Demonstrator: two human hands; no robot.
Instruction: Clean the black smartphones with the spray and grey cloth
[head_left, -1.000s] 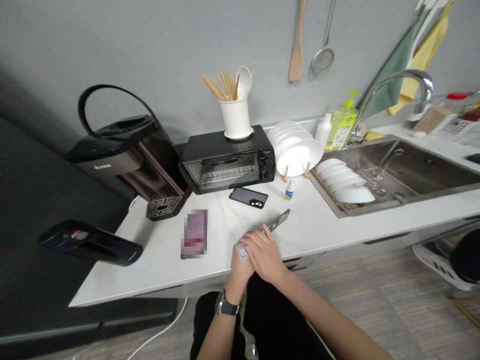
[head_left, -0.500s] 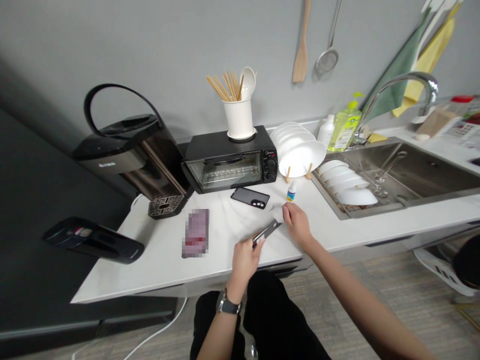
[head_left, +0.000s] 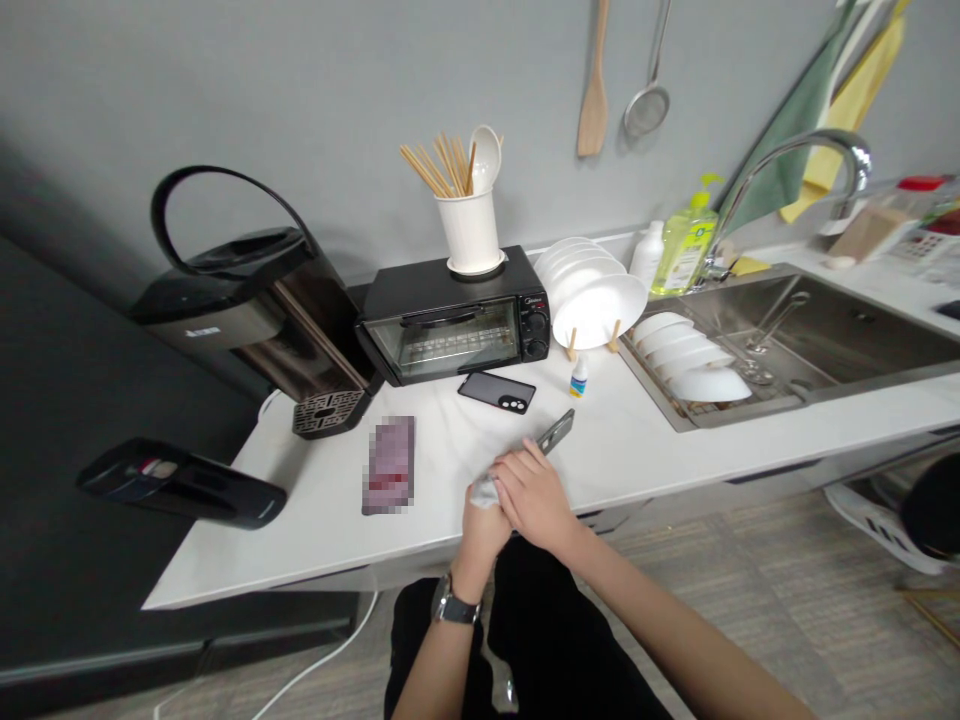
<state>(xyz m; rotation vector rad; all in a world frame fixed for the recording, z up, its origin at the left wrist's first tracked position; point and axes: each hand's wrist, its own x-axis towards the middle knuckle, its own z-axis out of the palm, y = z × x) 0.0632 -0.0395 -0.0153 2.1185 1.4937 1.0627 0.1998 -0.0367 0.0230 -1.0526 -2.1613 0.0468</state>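
My left hand, with a watch on its wrist, is closed on a dark phone above the counter's front edge. The phone is tilted, its far end pointing up and right. Closed over the near part of the phone, my right hand presses a pale cloth and partly covers my left hand. Beyond them lies a black phone case. To its right a small bottle with a blue and yellow label stands upright. At the left lies a blurred-out purple rectangular item.
A toaster oven carries a utensil holder. Left of it are a large black dispenser and a dark flask-like item. White plates stand in a rack beside the sink, which has bowls and a faucet.
My right hand has moved left and toward me with the cloth, from beyond the phone's far end onto its near part beside my left hand. The view has shifted slightly.
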